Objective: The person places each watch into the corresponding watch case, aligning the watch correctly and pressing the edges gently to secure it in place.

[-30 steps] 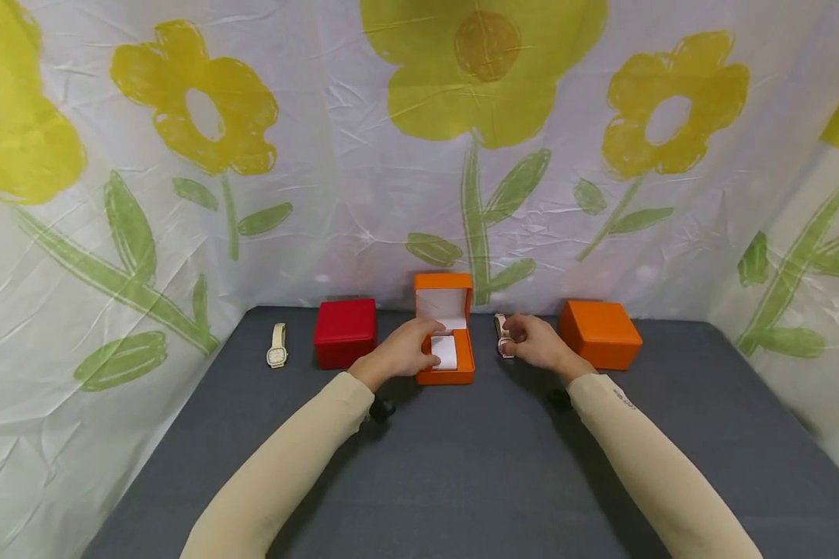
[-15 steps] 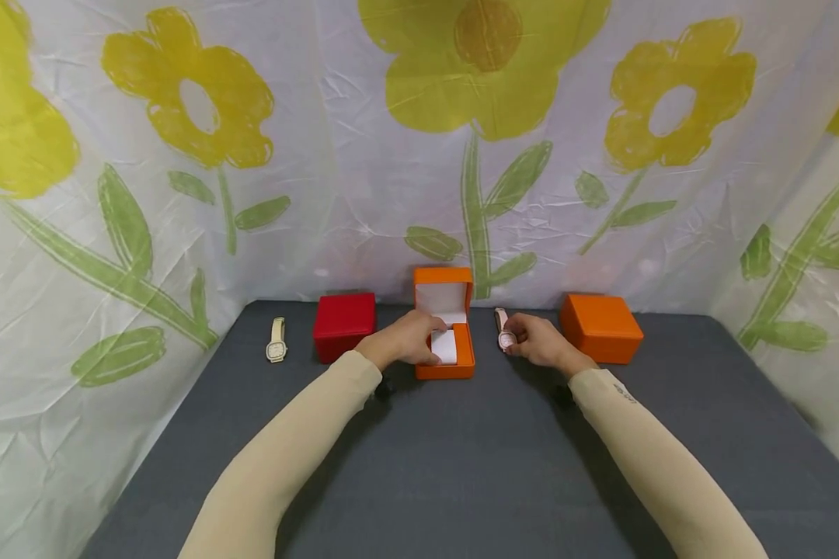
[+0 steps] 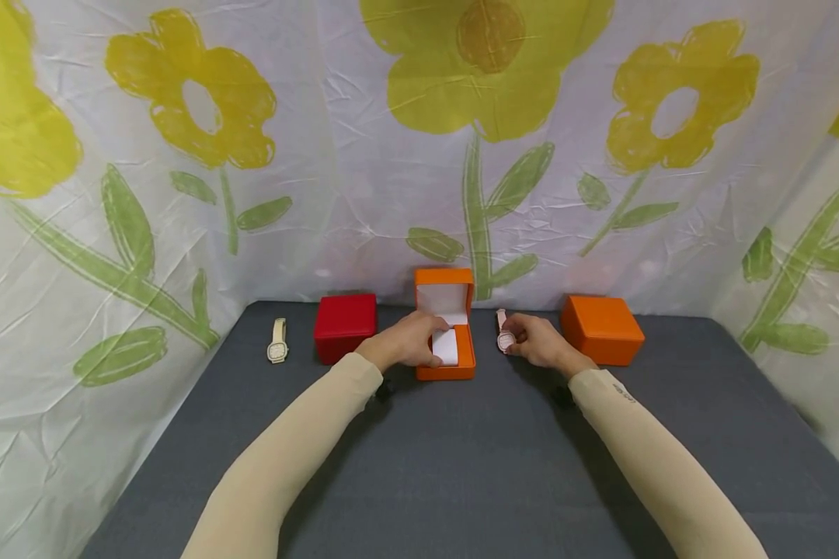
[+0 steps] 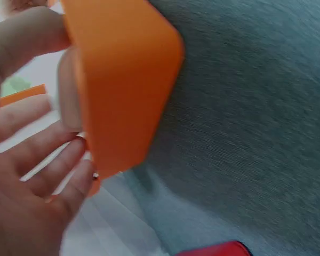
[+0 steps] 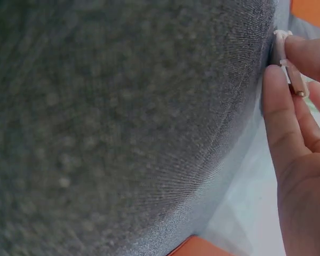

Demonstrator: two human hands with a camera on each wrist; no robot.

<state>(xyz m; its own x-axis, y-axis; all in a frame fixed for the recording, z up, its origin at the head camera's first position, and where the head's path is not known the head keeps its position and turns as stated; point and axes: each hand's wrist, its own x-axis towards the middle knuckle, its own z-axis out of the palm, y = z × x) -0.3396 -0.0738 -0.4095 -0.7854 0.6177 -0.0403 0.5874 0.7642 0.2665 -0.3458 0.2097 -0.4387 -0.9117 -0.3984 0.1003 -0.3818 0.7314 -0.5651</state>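
Orange hinged box [image 3: 446, 359] – smooth, white-lined – in curled left fingers [image 3: 422, 341]; right fingers [image 3: 516, 335] pinching pale slim watch [image 3: 505, 338].

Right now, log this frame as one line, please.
left hand: grips open orange box | right hand: pinches pink watch | table

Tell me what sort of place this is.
Probably a staged tabletop set for handling demonstrations, not a shop or home. A grey cloth-covered table is walled in by a creased flower-print sheet, and only a few props are laid out: a red box, orange boxes and a cream watch.
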